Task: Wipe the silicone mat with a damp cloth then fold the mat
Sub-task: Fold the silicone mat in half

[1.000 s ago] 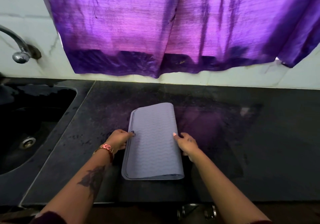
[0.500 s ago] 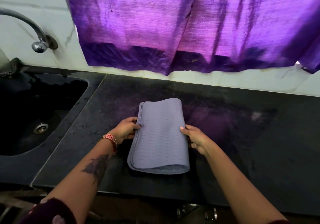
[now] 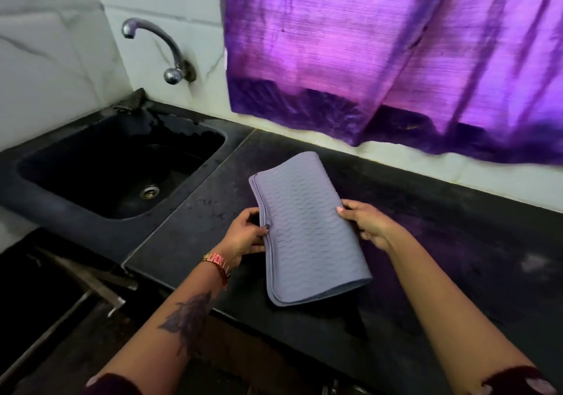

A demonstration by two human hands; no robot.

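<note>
The grey silicone mat with a wavy ribbed surface is folded into a long narrow pad. It is held off the dark countertop, tilted with its far end toward the sink. My left hand grips the mat's left edge, thumb on top. My right hand grips the right, rounded fold edge. A dark cloth lies at the far corner of the sink, by the wall.
A black sink with a metal drain is set into the counter at left, under a curved metal tap. A purple curtain hangs over the tiled wall behind. The counter's front edge runs near my forearms.
Both hands have closed on the folded mat and lifted it off the counter, turning it. The view has swung left, bringing the whole sink and tap into sight.
</note>
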